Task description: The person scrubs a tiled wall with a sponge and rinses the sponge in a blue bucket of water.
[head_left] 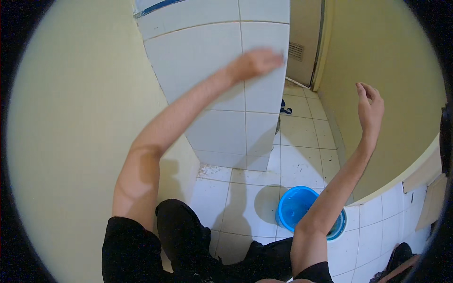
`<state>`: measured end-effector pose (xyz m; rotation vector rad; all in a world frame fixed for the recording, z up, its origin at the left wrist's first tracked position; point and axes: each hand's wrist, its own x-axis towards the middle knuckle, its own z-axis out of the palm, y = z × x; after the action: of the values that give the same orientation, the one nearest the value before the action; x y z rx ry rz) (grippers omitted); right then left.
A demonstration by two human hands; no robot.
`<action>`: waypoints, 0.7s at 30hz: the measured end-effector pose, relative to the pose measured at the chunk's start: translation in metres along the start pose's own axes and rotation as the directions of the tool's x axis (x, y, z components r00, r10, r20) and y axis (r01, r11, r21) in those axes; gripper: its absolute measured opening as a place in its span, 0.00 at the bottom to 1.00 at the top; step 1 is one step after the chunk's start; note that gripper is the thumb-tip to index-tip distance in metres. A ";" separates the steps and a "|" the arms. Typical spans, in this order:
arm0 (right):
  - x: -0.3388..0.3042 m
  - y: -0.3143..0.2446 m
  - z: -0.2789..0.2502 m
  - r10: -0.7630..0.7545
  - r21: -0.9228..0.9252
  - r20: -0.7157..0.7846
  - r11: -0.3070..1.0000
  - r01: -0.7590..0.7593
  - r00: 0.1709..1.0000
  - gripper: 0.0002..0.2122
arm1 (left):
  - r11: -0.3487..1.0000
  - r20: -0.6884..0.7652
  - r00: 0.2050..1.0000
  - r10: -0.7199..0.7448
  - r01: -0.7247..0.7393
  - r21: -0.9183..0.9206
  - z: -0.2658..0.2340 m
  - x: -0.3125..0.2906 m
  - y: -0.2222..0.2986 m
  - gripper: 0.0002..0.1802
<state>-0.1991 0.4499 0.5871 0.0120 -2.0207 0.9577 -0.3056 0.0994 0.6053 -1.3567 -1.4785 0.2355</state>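
My left hand is raised in front of the white tiled wall, near its right-hand edge. It is smeared by motion, so its fingers and anything in them cannot be made out. On the right, my right hand is held up before the yellow wall. Its fingers curl loosely, with a gap beside the thumb, and nothing shows in them. Below the right forearm stands a blue bucket on the floor, partly hidden by that arm. Another blue rim shows just past the forearm.
White floor tiles with dark specks lead back to a door with a vent. A blue-strapped item lies by the tiled wall's edge. A dark object sits at the lower right. A plain wall rises close on my left.
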 end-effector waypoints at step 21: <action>0.006 0.016 0.007 0.025 -0.031 0.023 0.999 -0.024 0.999 0.17 | 0.993 0.076 0.997 -0.021 0.030 -0.114 0.037 -0.047 0.081 0.09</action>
<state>-0.2132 0.4586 0.5787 -0.0190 -2.0612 0.9454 -0.2957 0.1061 0.5054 -1.4331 -1.5917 0.1890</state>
